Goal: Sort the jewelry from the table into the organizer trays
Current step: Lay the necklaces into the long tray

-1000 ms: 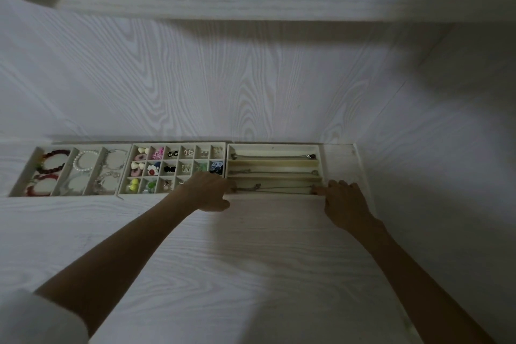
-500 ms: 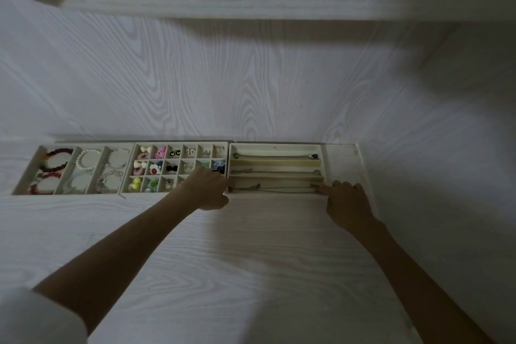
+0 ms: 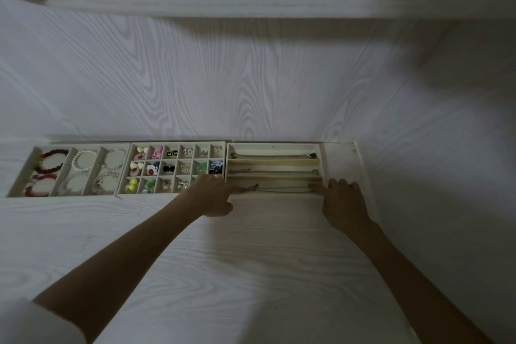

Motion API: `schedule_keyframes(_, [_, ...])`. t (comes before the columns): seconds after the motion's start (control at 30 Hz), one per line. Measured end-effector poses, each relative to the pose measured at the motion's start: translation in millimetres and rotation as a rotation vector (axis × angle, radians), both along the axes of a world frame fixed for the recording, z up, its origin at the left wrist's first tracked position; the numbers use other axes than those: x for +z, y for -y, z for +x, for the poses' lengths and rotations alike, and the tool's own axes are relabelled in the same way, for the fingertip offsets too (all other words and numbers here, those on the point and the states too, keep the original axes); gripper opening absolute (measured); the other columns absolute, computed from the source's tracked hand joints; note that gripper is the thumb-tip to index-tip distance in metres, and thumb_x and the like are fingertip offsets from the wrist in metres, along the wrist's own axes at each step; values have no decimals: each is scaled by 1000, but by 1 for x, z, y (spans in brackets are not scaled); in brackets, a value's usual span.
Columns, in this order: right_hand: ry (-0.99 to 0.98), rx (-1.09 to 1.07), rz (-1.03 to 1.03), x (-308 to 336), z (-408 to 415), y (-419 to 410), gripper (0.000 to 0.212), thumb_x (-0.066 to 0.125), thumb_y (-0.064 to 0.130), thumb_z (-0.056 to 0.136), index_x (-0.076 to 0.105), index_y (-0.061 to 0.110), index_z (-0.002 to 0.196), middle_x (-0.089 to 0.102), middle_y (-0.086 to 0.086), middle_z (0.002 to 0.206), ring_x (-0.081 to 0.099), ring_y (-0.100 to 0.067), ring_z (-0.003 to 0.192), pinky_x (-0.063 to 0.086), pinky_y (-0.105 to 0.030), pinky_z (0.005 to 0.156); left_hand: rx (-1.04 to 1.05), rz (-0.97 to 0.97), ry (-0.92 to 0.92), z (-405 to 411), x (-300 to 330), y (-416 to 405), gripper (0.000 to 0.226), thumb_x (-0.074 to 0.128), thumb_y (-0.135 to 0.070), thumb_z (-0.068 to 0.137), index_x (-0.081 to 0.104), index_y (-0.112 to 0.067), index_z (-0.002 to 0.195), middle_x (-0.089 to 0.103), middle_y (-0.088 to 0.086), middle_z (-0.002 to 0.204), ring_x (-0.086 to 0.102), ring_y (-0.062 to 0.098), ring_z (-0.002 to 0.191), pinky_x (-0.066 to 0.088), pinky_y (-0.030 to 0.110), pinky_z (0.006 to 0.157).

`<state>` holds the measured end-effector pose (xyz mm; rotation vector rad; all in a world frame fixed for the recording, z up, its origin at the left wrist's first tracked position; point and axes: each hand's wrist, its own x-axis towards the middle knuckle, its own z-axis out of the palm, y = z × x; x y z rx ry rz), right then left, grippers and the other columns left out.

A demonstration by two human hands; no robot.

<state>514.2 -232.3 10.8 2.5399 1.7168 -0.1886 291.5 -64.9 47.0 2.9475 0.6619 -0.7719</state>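
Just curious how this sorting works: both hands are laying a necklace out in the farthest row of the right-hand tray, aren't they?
Not quite. The head view shows both hands, left and right, at the ends of the necklace in the nearest row of the right-hand tray, not the farthest.
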Motion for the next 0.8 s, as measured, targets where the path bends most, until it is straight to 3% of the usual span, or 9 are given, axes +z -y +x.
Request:
schedule_keyframes(0.07, [50,8,19,-6,-2,1,50,75,-2,54,75,18,100,62,-10,69,58,-30,64,42,-37,63,-1,10,-13,-2,-1,-2,55,39,-39,97,18,-40,148,64,9,112,62,23,100,47,32,85])
schedule_keyframes(0.1, [50,3,13,-5,-4,1,49,75,-1,55,75,17,100,63,-10,71,59,-30,66,42,-37,64,-6,15,-21,-3,-1,-3,55,38,-39,97,18,-40,148,64,9,112,62,23,99,47,31,84])
schedule_keyframes(0.2, [-49,-91,-7,-3,-7,-1,42,51,8,84,62,20,123,61,-11,103,54,-30,99,32,-35,83,-15,32,-39,-4,-1,-5,54,37,-40,97,18,-37,148,63,9,116,61,23,100,46,32,86])
schedule_keyframes(0.27, [-118,-157,-31,-2,-4,-3,42,41,11,92,56,23,129,57,-8,111,51,-26,107,30,-33,87,-8,46,-43,-6,-2,-6,55,38,-40,97,19,-36,149,61,9,121,61,24,103,44,33,86])
schedule_keyframes(0.47, [-95,-144,8,4,3,0,49,39,9,93,49,31,135,58,-7,110,52,-25,104,30,-33,86,38,16,-28,-13,-7,-5,58,40,-40,95,19,-38,149,57,12,128,59,25,108,45,36,86])
schedule_keyframes(0.57, [-52,-84,-49,4,2,1,51,41,11,92,44,34,138,56,-6,113,49,-25,107,29,-33,87,42,13,-39,-16,-8,-6,57,39,-41,96,19,-39,148,59,12,125,61,23,100,46,34,82])
schedule_keyframes(0.63, [-41,-74,-69,4,2,1,51,42,12,92,45,35,137,55,-6,115,49,-25,108,28,-33,89,41,15,-45,-16,-8,-6,56,38,-41,96,19,-39,148,60,11,124,63,22,96,46,33,81])
schedule_keyframes(0.8, [-57,-67,0,3,2,1,49,45,9,89,53,30,133,59,-10,110,52,-29,103,29,-34,85,38,27,-44,-16,-4,-6,55,38,-41,97,20,-39,148,49,11,140,61,24,108,46,36,87])
